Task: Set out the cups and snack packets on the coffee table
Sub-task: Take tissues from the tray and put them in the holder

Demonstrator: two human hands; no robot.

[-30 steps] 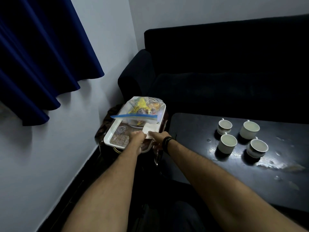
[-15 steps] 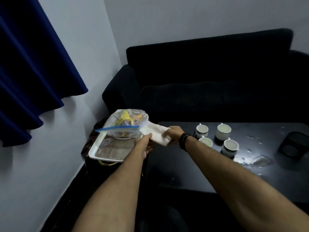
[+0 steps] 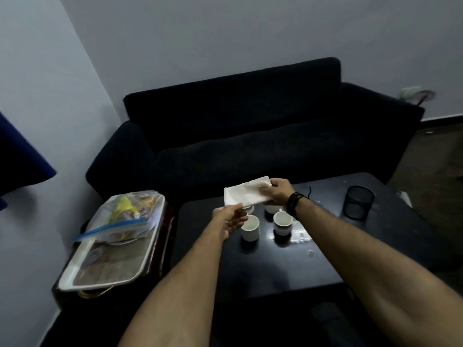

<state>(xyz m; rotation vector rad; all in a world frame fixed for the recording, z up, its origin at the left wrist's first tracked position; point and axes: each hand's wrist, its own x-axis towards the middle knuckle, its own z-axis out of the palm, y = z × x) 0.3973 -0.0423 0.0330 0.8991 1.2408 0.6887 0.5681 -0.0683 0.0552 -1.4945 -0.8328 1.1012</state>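
Both forearms stretched forward over dark coffee table (image 3: 288, 259). Right hand (image 3: 279, 190) pinching white napkin (image 3: 246, 195) at its 3 o'clock end; left hand (image 3: 229, 217) gripping its 7 o'clock corner. Cups (image 3: 250, 227) beneath, two partly hidden. Snack bag (image 3: 127, 216) on tray (image 3: 82, 274) at 9 o'clock, contents indistinct.

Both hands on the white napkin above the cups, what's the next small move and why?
Probably lower the white napkin onto a bare part of the coffee table near the cups. Left hand and right hand hold it stretched in the air, while the snack bag sits unhandled on the tray.
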